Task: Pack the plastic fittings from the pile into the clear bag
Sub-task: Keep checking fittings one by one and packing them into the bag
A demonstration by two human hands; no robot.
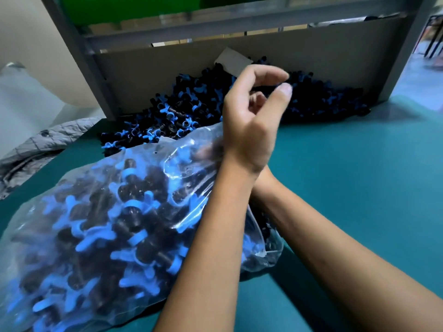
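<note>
1. Head view showed a bulging clear plastic bag [103,226] of black-and-blue plastic fittings lying near left on the teal table [359,188], touching the loose pile of the same fittings [191,104] heaped against a far cardboard wall [167,63].
2. One forearm crossed over the other; the left hand [254,116] hung above the pile, fingers loosely curled, grasping nothing visible.
3. Whether the right hand [211,149], blurred behind plastic at the bag's mouth, gripped the film could not be told.
4. Risk: the overfull bag might spill if its mouth sagged.
</note>
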